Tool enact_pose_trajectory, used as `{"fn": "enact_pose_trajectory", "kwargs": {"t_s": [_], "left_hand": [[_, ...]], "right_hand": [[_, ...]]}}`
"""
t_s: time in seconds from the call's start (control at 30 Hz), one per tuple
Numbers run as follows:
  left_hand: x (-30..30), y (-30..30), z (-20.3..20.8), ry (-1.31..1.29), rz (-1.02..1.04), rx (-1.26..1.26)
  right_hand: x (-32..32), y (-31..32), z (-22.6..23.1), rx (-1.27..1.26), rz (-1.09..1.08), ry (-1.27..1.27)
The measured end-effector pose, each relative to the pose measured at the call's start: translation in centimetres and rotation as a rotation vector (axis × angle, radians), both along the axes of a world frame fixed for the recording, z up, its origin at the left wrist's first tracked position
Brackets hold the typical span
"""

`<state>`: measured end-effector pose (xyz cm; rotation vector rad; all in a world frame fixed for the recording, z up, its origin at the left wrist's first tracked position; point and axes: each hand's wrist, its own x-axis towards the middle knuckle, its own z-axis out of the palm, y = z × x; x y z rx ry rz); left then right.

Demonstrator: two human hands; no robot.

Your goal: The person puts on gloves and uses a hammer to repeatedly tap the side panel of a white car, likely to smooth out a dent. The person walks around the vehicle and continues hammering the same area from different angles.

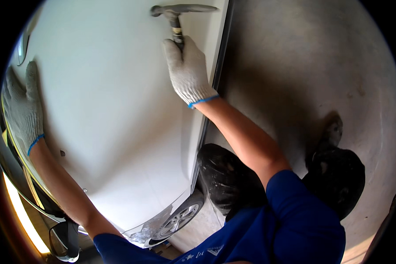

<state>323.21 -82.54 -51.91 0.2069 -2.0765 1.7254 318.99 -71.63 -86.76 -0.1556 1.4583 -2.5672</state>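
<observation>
A body hammer (176,26) is in my right hand (189,70), whose gloved fingers are wrapped round its dark handle. Its head has a round face on one end and a long tapered peen on the other. The hammer is over the white car door panel (114,83), near the door's lower edge; whether it touches the metal I cannot tell. My left hand (24,105), in a knitted glove with a blue cuff, lies with its fingers stretched out at the panel's window edge. A small dark hole (62,153) shows in the panel near my left forearm.
A door handle (23,48) is at the far left, and a side mirror (65,240) at the lower left. The car's wheel (180,220) is below the panel. My knees in dark trousers (226,180) are close beside the door, above the concrete floor (295,57).
</observation>
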Motion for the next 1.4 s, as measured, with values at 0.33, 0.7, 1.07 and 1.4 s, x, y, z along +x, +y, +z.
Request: {"fn": "enact_pose_trajectory", "kwargs": {"t_s": [0.33, 0.7, 1.07, 1.4], "left_hand": [[0.4, -0.5, 0.4, 0.000, -0.038, -0.026], [-0.4, 0.6, -0.6, 0.011, -0.001, -0.053], [-1.6, 3.6, -13.0, -0.226, -0.090, 0.152], [0.2, 5.2, -25.4, -0.780, 0.294, 0.343]], "right_hand": [[-1.2, 2.2, 0.6, -0.085, -0.085, -0.055], [-1.5, 0.9, 0.4, -0.103, -0.176, -0.002], [-2.6, 2.6, -1.4, -0.031, 0.050, -0.185], [-2.3, 2.6, -1.5, 0.008, 0.016, -0.103]]}}
